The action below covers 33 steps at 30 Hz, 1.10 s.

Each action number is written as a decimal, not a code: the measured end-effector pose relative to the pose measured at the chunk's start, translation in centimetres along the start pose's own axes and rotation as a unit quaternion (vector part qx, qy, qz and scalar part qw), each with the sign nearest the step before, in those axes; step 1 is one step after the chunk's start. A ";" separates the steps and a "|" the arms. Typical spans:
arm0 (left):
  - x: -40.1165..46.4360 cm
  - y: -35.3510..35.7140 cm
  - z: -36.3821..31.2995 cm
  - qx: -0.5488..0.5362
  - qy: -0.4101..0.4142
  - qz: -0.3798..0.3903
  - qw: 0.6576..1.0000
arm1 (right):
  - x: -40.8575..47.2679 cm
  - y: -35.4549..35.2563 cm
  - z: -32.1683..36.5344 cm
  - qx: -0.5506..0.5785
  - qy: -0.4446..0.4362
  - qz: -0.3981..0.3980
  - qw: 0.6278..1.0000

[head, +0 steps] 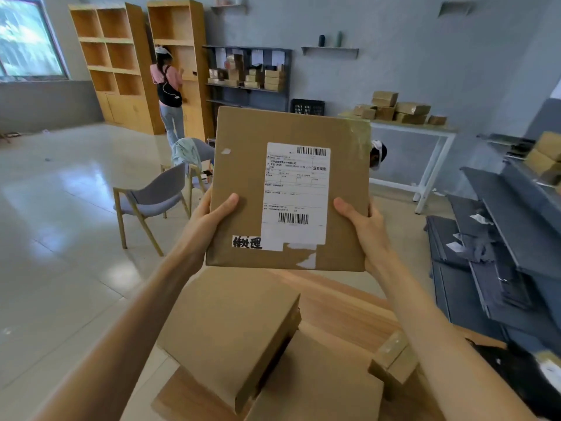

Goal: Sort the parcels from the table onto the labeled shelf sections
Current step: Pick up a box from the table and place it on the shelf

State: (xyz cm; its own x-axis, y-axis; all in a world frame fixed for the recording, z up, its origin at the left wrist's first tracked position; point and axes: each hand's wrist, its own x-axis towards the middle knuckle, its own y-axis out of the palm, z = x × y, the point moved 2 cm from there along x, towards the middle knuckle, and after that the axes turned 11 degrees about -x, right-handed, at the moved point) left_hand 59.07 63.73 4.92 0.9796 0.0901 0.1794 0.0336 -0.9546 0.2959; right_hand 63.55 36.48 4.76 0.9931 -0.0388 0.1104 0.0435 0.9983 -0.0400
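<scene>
The left hand (212, 220) and right hand (364, 226) pinch opposite edges of the flat cardboard parcel (288, 189), which looks stiff, light and best gripped there.

Both arms stretched forward, raised; left hand (209, 217) grips parcel (243, 189) at its left edge, thumb on front; right hand (364, 226) grips right edge, thumb likewise.

A parcel-sorting storeroom: labelled grey shelf (247, 71) stacked with cartons on the far wall, boxes piled on a far right bench (425, 129), empty wooden shelving (112, 62) far left.
</scene>
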 end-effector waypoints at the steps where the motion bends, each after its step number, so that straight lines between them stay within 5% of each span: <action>1: 0.1 0.2 0.2 -0.011 -0.002 0.007 1.000 | -0.6 -0.3 0.1 0.000 0.001 -0.010 1.000; 11: -0.1 3.1 -0.2 -0.080 -0.074 0.152 0.982 | -10.6 -3.2 3.5 -0.038 -0.015 -0.192 0.980; 20: -4.2 10.2 -0.5 -0.115 -0.106 0.293 0.943 | -24.3 -6.2 6.6 -0.076 -0.002 -0.377 0.923; 33: -20.1 24.8 -3.9 -0.168 -0.168 0.532 0.813 | -48.2 -9.8 14.0 -0.122 -0.037 -0.609 0.783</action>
State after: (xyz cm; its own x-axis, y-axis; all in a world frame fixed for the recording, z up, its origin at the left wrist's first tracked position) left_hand 39.41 39.38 12.27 0.4201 -0.8719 0.2517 -0.8681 -0.3053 0.3915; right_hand 13.71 29.17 13.70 0.1891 -0.9439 0.2706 0.9819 0.1832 -0.0471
